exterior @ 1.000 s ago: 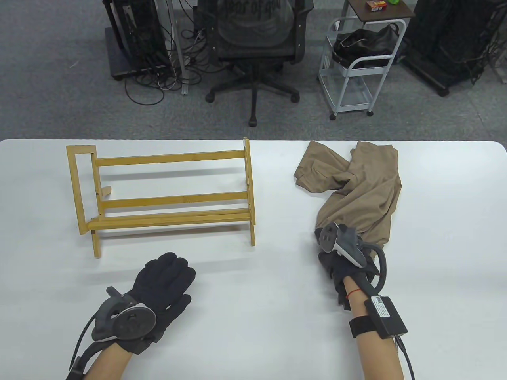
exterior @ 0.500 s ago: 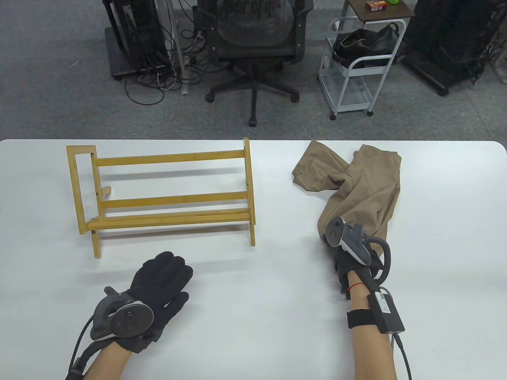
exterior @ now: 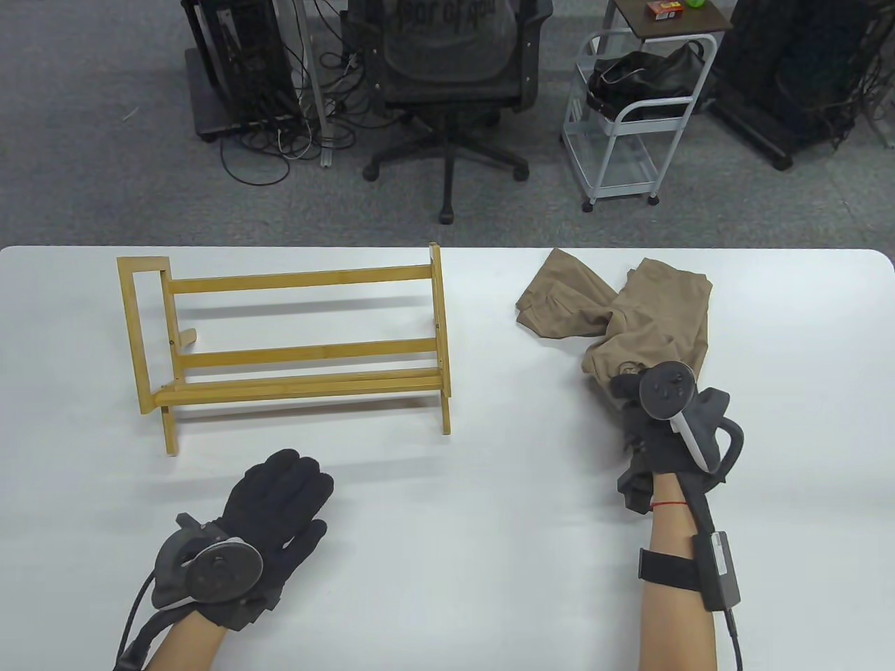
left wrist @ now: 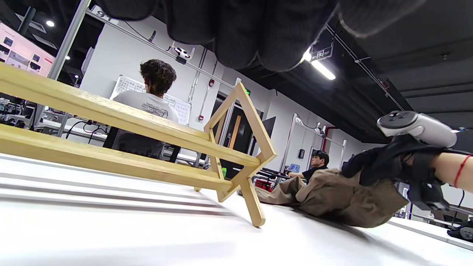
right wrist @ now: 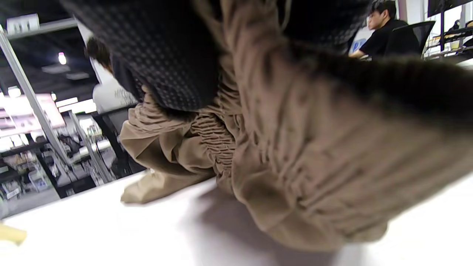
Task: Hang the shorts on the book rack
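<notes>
The tan shorts (exterior: 636,314) lie crumpled at the back right of the white table (exterior: 447,559). My right hand (exterior: 640,398) grips their bunched waistband end and holds it a little off the table; the gathered elastic shows close in the right wrist view (right wrist: 295,159). The wooden book rack (exterior: 294,342) stands upright at the back left; its bars and end frame show in the left wrist view (left wrist: 236,147). My left hand (exterior: 280,496) rests flat and empty on the table in front of the rack. The shorts (left wrist: 332,195) and my right hand (left wrist: 391,162) also show in the left wrist view.
Beyond the table's far edge stand an office chair (exterior: 451,77), a white trolley (exterior: 629,119) with a black bag, and cabled equipment (exterior: 245,63). Bare table lies between the rack and the shorts.
My right hand has moved right and toward the far edge, turned at the wrist and bunched the waistband end up. My left hand has slid slightly toward me.
</notes>
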The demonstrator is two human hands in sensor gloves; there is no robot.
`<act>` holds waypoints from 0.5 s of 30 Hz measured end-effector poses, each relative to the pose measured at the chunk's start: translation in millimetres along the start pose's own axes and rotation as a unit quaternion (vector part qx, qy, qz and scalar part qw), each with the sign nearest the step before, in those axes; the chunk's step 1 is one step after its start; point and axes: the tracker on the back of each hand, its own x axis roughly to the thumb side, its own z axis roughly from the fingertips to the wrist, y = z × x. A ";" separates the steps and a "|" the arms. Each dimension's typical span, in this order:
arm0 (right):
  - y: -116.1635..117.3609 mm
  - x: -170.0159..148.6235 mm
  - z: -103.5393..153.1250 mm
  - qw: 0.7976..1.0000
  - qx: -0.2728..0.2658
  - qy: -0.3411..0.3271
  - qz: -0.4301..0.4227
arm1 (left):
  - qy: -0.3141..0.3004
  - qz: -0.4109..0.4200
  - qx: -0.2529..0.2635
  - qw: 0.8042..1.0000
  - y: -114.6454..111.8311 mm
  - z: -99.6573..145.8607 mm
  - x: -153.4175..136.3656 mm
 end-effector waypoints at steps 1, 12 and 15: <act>-8.3 0.7 1.9 1.000 -0.011 -0.004 -0.010 | 0.001 0.001 0.000 1.000 0.2 0.1 -0.7; -92.0 15.7 44.0 0.981 -0.146 -0.067 -0.113 | -0.004 0.011 0.004 1.000 -0.4 -0.3 0.4; -111.6 17.7 59.2 0.971 -0.182 -0.084 -0.132 | -0.005 0.010 0.005 1.000 -0.3 -0.1 0.7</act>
